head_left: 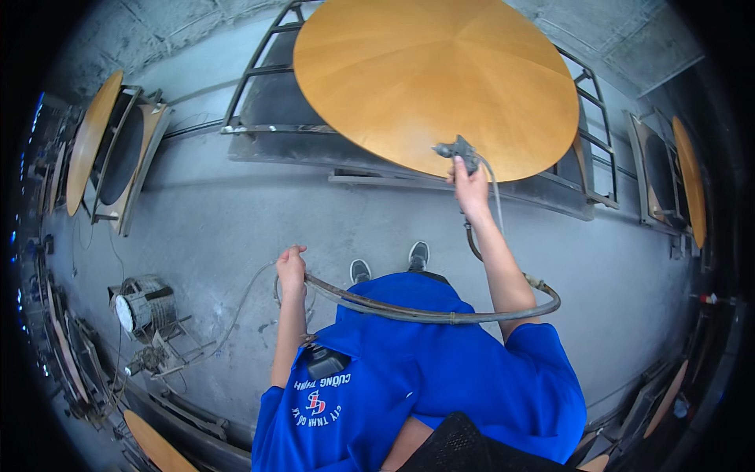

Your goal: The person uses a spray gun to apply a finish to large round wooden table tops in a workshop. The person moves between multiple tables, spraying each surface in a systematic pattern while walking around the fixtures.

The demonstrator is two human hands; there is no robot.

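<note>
My right hand [470,189] is wrapped round the handle of a grey spray gun [458,152], its nozzle pointing left across the near edge of a large round wooden tabletop [432,71]. A pale haze hangs over the wood by the nozzle. From the gun, a thin tube and a darker hose run down along my right forearm. At my left side, my left hand [292,267] is closed round the grey hose [425,316], which loops across my body to the right.
A metal rack [275,128] carries the tabletop. Another round top leans on a frame [130,157] at far left, and a similar one [689,181] stands at far right. On the floor at left is a round lamp-like drum [144,307] on a stand, with cables trailing.
</note>
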